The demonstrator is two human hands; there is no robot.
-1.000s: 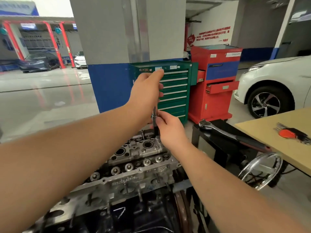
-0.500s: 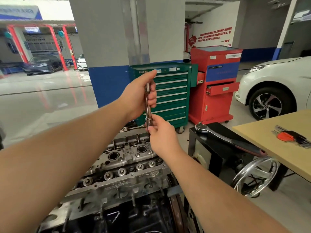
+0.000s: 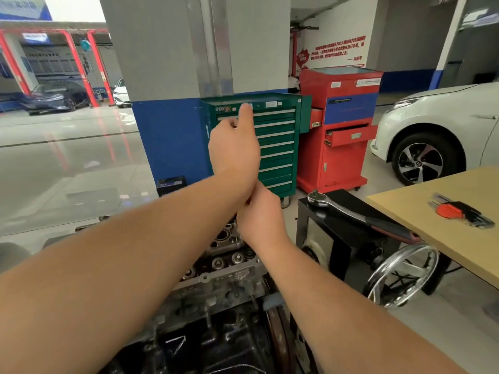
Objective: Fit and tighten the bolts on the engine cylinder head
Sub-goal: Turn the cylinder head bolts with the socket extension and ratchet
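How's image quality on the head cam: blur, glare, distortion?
Head view: left hand slightly motion-smeared at the fingertips, right hand sharper; glossy floor mirrors the red posts with glare; wide-angle bending at the edges; cylinder head dim and largely hidden behind the forearms.

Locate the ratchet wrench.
In the head view, the ratchet wrench lies right of both hands on the black stand, its handle reaching toward the wooden table.
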